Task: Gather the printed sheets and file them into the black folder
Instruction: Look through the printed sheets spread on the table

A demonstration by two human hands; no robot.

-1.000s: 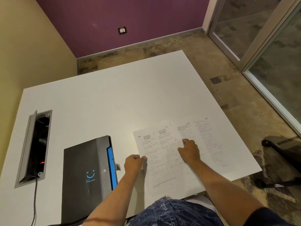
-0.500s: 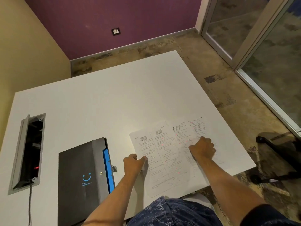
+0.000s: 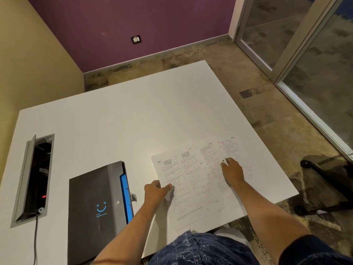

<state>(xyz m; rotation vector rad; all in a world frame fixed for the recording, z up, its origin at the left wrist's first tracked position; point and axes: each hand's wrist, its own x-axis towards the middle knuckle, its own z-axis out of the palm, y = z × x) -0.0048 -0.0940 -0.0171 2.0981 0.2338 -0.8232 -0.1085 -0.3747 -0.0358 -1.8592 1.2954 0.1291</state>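
Note:
Several printed sheets (image 3: 193, 186) with text, diagrams and red marks lie overlapping near the table's front right edge. My left hand (image 3: 155, 191) pinches the left edge of the leftmost sheet, thumb on top. My right hand (image 3: 232, 170) rests palm down with curled fingers on the rightmost sheets (image 3: 232, 148). The black folder (image 3: 95, 211), closed, with a blue smiley logo and a blue strip along its right side, lies flat to the left of my left hand.
The white table (image 3: 124, 121) carries a grey cable hatch (image 3: 31, 178), lid open, with a cable running out at the far left. A dark chair base (image 3: 324, 175) stands on the floor right of the table. Glass doors lie beyond.
My right hand slid rightward across the sheets, from the middle of the stack onto the rightmost sheets. My left hand has kept its hold on the left sheet's edge.

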